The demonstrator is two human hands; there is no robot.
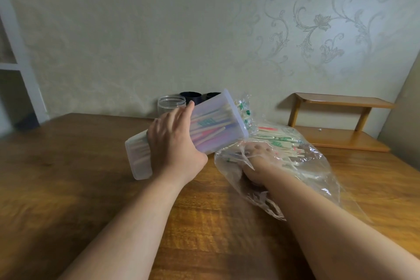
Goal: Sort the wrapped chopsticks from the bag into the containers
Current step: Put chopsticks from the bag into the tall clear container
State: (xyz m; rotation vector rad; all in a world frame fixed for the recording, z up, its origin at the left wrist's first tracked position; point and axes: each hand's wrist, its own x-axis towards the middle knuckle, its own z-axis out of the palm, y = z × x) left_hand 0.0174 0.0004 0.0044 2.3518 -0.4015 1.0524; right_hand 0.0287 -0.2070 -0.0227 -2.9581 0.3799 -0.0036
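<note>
left hand: I see my left hand [175,143] gripping the translucent container [218,141] from above, fingers [185,112] spread over its upper side and thumb curled round its near edge.
container: a long rectangular box, tilted. The open rim points up and right toward the bag, and the closed end is low on the left, near the counter [68,166]. I cannot tell whether that end touches the wood.
container contents: wrapped chopsticks [209,127] lie lengthwise inside. Pink, green and purple wrappers show through the wall.
right hand: my right hand [255,161] is inside the clear plastic bag [318,166], seen through the film, knuckles up. It is blurred, so I cannot tell whether the fingers are spread or pinching anything.
bag: it lies on the counter, right of the container and just beside its rim, mouth toward me and crumpled around my forearm.
bag contents: loose chopsticks [279,141] are heaped ahead of the right hand. A few green-tipped ones stick up behind the container's rim.
back of counter: a clear jar [170,104] stands open against the wall, with two dark cups [191,96] just to its right. The second is partly hidden by the container.
right side: a small wooden shelf [345,102] stands on the counter, well apart from the bag.
backdrop: pale wallpaper with a scroll pattern.
</note>
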